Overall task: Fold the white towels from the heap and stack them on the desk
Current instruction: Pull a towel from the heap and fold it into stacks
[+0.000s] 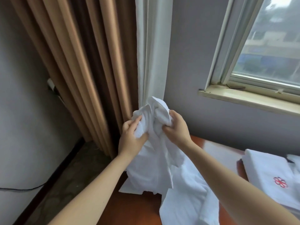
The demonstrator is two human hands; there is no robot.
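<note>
Nearest, the reddish-brown desk (pixel 138 208) showed bare wood along its left edge, which dropped to a strip of dark floor (pixel 65 176) beside the wall. White cloth spread over the desk's middle; whether it was part of the held piece or a separate one could not be told. To the right, just apart from it across a gap of bare wood, sat a folded towel stack (pixel 267 169) bearing a red emblem. Above the desk's left corner both hands held up a bunched white towel (pixel 155 151), its lower part hanging to the desk. The left hand (pixel 131 137) had thumb and fingers curled round one fold; the right hand (pixel 177 127) gripped another just beside it. Close behind hung a brown curtain (pixel 81 62) and a white curtain (pixel 152 54); farther right stood the window (pixel 267 46).
</note>
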